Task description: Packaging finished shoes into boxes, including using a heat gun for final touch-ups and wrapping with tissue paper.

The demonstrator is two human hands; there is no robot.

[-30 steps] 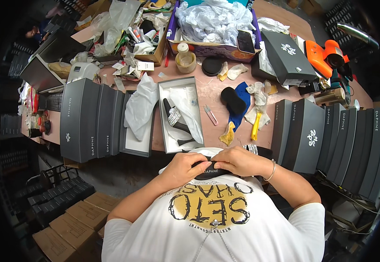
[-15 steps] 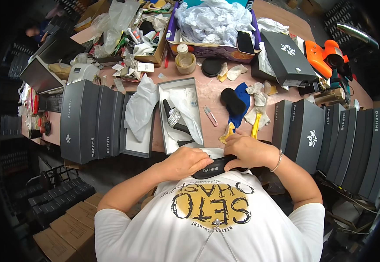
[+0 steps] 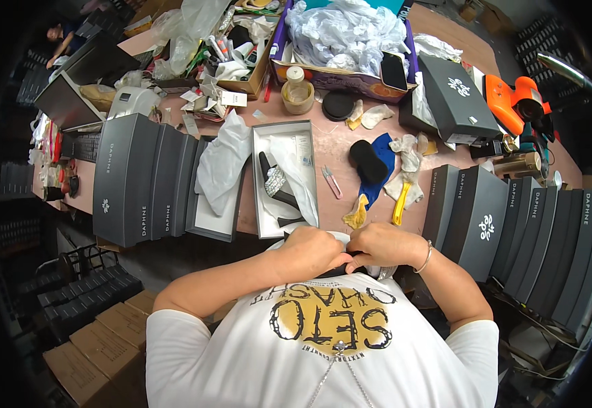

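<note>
Where the reddish-brown worktop runs across the view, clutter covers most of it, and below its near edge flat cardboard cartons lie stacked on a dark floor. A row of dark grey shoe boxes stands on edge at the left, each with a small pale emblem on its end; a matching row stands at the right. Between them an open shoe box lined with white tissue holds a black shoe with a sparkling strap. Behind it sits a purple carton full of crumpled white paper, with an orange tool far right. At the worktop's near edge, against the person's chest, the left hand and right hand meet, fingers curled together, pinching a small dark item mostly hidden beneath them; what it is cannot be told.
</note>
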